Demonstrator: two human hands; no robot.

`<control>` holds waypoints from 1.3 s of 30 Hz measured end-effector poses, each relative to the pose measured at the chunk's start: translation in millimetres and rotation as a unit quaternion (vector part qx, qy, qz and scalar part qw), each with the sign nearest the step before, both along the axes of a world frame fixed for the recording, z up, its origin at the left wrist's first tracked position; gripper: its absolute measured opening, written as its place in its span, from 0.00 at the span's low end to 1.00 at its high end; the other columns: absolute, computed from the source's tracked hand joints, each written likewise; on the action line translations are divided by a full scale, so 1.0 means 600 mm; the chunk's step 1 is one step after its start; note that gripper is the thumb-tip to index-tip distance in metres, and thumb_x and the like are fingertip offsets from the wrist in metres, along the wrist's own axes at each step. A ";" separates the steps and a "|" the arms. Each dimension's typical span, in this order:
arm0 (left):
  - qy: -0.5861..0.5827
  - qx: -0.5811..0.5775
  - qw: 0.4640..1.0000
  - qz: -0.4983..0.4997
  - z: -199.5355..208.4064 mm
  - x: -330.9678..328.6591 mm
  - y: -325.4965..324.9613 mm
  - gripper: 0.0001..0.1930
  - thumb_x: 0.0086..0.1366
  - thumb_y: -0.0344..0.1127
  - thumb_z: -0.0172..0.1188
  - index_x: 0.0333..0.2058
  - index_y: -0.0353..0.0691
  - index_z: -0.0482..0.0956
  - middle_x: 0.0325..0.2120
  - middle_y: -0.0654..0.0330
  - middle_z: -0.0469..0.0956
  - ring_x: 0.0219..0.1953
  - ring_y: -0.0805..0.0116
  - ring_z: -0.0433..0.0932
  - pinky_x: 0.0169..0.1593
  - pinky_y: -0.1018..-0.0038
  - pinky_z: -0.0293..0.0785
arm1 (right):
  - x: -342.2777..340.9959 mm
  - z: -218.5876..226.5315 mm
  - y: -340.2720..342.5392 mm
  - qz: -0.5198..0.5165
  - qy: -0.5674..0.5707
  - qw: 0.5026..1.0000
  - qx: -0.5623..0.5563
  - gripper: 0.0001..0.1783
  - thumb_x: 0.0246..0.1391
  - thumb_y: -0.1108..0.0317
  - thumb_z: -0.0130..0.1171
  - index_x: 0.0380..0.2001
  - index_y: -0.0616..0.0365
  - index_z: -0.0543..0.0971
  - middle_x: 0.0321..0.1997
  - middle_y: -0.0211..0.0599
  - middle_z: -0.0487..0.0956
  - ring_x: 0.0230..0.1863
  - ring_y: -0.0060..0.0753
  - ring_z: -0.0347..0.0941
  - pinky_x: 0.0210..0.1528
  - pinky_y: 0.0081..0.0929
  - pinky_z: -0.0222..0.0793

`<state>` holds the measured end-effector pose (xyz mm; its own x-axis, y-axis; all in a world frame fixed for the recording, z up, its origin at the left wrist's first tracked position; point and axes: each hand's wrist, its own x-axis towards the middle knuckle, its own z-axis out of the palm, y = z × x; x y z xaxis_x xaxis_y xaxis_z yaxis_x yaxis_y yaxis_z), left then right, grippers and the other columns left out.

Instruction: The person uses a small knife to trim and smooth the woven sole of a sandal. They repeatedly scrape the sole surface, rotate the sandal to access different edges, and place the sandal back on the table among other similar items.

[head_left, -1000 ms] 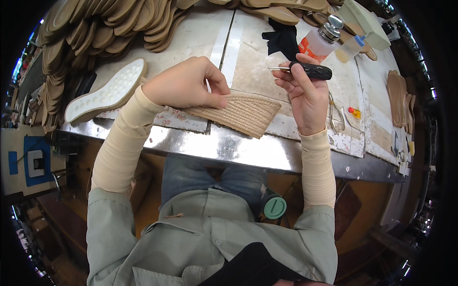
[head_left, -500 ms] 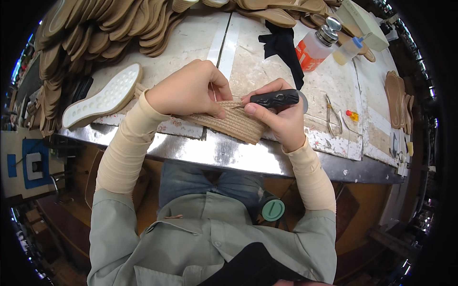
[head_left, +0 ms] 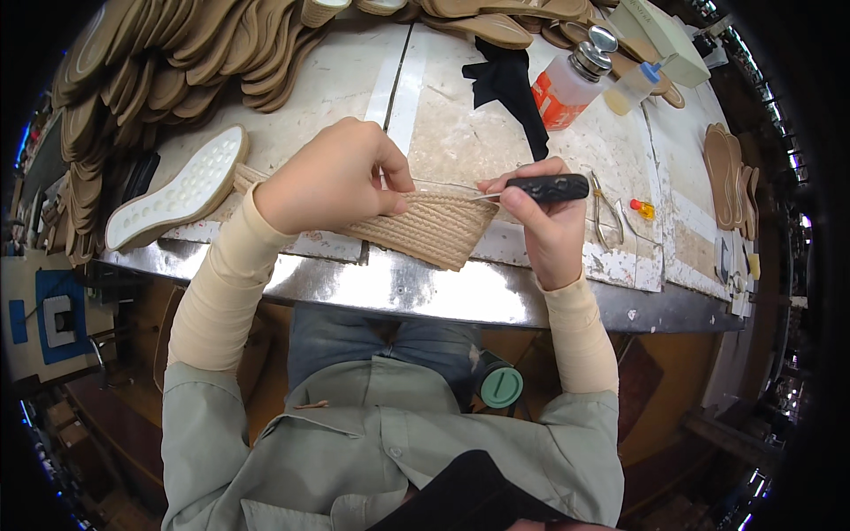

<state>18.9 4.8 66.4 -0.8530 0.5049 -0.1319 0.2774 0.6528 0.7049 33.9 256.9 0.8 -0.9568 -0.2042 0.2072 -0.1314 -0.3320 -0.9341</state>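
A braided, tan rope wedge sole [head_left: 423, 232] stands on its side near the table's front edge. My left hand [head_left: 341, 177] is closed on its upper edge, thumb on the braid and fingers bent behind it. In my right hand [head_left: 551, 230] is a black-handled awl [head_left: 547, 188], its thin metal shaft pointing left over the sole's right upper corner. A thin thread [head_left: 447, 184] runs between the two hands along the sole's top; which fingers pinch it is hard to see. To the left lies a sole with a white, dimpled underside [head_left: 181, 186].
Piles of tan soles [head_left: 190, 53] cover the table's far left. A black cloth [head_left: 509, 88], a pump bottle [head_left: 567, 88] with a red label and a blue-tipped squeeze bottle [head_left: 629, 91] stand beyond my right hand. Pliers [head_left: 605, 217] and a small yellow-and-red item [head_left: 643, 210] lie at right.
My right hand has moved right with the awl, and its shaft now shows over the sole's corner. A stretch of thread has come into view between my hands. My left hand keeps its hold.
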 end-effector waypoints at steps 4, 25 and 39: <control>0.062 -0.002 0.998 -0.022 -0.007 0.010 0.025 0.15 0.50 0.28 0.72 0.38 0.37 0.85 0.31 0.62 0.82 0.34 0.71 0.78 0.38 0.75 0.74 | 0.013 -0.004 -0.007 0.022 0.037 0.999 0.021 0.15 0.50 0.77 0.68 0.37 0.64 0.72 0.38 0.48 0.83 0.43 0.33 0.81 0.49 0.29 0.77; 0.004 0.104 0.994 0.022 -0.036 0.016 0.041 0.11 0.52 0.27 0.70 0.36 0.34 0.85 0.26 0.60 0.82 0.28 0.75 0.75 0.33 0.77 0.70 | 0.030 -0.008 -0.044 -0.134 0.069 0.980 0.128 0.12 0.48 0.75 0.71 0.30 0.61 0.75 0.27 0.31 0.78 0.29 0.18 0.73 0.33 0.17 0.68; -0.083 0.106 0.990 0.048 -0.023 0.008 0.044 0.11 0.53 0.29 0.69 0.36 0.33 0.86 0.25 0.59 0.83 0.27 0.77 0.77 0.34 0.78 0.74 | 0.017 -0.013 -0.024 -0.020 -0.020 1.000 -0.012 0.15 0.52 0.79 0.66 0.39 0.63 0.70 0.36 0.43 0.80 0.41 0.30 0.80 0.46 0.25 0.77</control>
<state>23.9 31.4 52.9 -0.8744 0.4531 -0.1737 0.0901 0.5033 0.8594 44.3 242.6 -7.1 -0.9719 -0.1606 0.1724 -0.1071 -0.3504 -0.9304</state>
